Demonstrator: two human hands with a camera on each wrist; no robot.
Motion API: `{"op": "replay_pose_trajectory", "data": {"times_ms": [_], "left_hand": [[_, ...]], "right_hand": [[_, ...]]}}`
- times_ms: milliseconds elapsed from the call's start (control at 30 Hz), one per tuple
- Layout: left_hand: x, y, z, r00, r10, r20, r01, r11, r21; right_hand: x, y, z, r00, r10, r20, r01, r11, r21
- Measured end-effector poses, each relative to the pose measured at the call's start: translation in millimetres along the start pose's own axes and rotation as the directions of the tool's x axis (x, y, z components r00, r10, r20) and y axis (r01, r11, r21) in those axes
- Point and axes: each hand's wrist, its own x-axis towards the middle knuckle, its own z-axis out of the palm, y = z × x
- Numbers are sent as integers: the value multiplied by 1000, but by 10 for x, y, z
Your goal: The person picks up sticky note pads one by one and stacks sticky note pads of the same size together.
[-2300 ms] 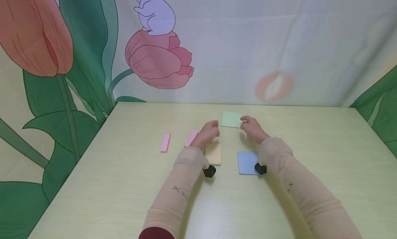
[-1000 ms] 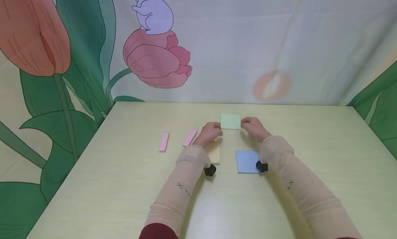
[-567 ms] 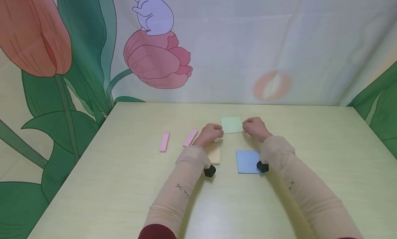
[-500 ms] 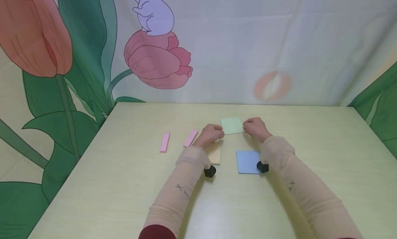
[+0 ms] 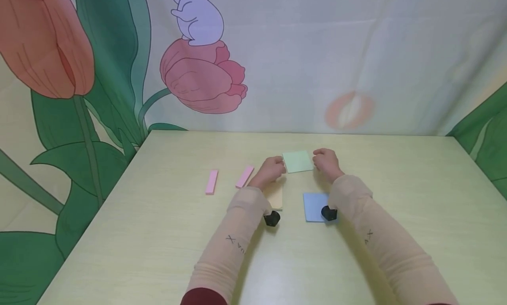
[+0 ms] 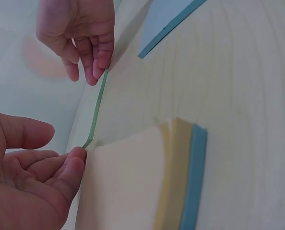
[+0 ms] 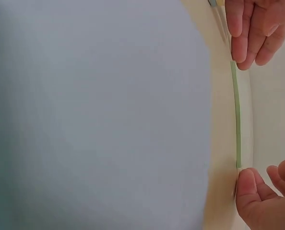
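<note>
Green pad (image 5: 298, 161) lies on worktop (image 5: 138, 252), left hand (image 5: 269, 171) at nine o'clock, right hand (image 5: 328, 164) at three; fingers (image 6: 34, 132) loosely apart, tips at edges.

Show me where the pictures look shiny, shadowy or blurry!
Head view: pale shine low on the table, shadows along both sleeves; left wrist view: grey shadow beside the right hand; right wrist view: the blue notepad looks blurry, its edge curved.

2 pink strips (image 5: 211, 182) near each other on a pale table (image 5: 138, 234), a cream pad (image 5: 275, 197) over a teal layer (image 6: 195, 167), a blue pad (image 5: 314, 208) to its right, a printed backdrop (image 5: 297, 54) with an orange tulip (image 5: 47, 45) and a lavender animal (image 5: 201, 21)
</note>
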Motion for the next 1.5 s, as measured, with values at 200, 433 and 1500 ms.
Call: {"op": "replay_pose_trajectory", "data": {"times_ms": [200,433,1500], "left_hand": [[-21,34,25,999,47,-8,-47,998,-37],[-72,82,29,999,-46,8,46,999,-18],[-66,123,100,998,17,-62,3,949,314]], "right_hand": [[0,-27,16,1000,7,10,-8,997,83],[22,6,-28,999,24,42,-27,998,55],[-32,31,-65,997,-70,-20,44,794,-607]]}}
